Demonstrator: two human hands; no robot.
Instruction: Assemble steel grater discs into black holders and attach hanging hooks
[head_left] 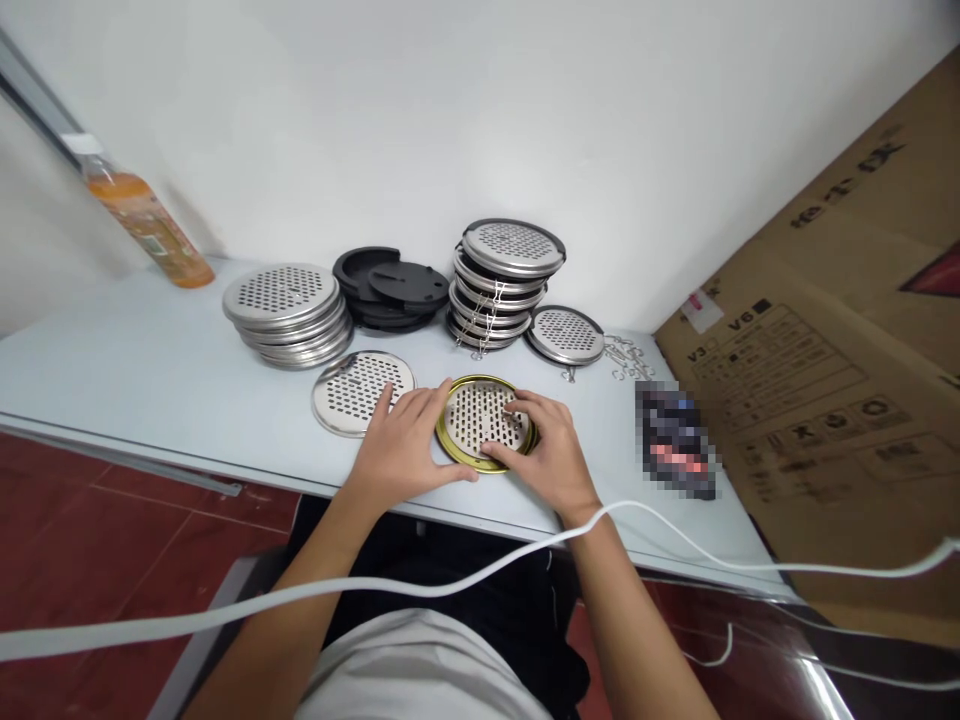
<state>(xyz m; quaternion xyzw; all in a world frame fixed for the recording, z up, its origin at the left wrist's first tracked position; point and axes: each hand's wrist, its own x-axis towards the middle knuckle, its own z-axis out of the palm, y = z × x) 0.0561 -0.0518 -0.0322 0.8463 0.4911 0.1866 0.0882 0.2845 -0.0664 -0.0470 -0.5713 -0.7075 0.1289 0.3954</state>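
A round perforated metal disc in a gold-coloured rim [469,425] lies near the table's front edge, between my two hands. My left hand [401,440] rests at its left side, fingers stretched and thumb apart by the front rim. Over the right rim curls my right hand [551,445]. Its thumb and bent fingertips touch the perforated face, around something small that I cannot make out. A loose silver perforated disc [349,395] lies flat, partly behind my left hand.
Behind stand a stack of silver discs [281,295], black round parts [409,285] and a tall clipped stack [510,250]. Another black-edged disc [566,333] lies beside small metal hooks [628,355]. A bottle [150,220], pixelated item [675,440], carton [840,350] and white cable [450,583] surround these.
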